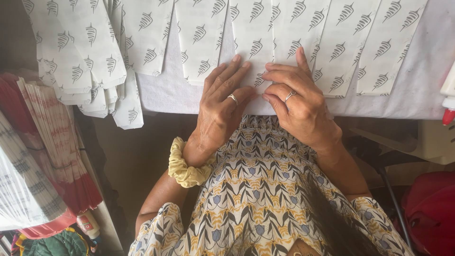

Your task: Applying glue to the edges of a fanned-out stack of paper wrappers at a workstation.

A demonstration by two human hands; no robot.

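Observation:
Both of my hands rest on one white paper piece [253,52] printed with grey leaf-like marks, at the near edge of a white-covered table [166,95]. My left hand [222,102] lies flat with fingers spread and pressed on the paper; it wears a ring, with a yellow scrunchie [184,166] on the wrist. My right hand [296,102], also ringed, has its fingers curled, with the fingertips pressing the paper's lower edge. Similar printed paper pieces [303,28] lie in a row on either side, overlapping.
A thick pile of the same printed papers [83,61] hangs over the table's left edge. Stacks of red-and-white papers [57,137] stand at the left. A red-tipped glue bottle [449,106] is at the right edge, and a red bag [429,208] lies lower right.

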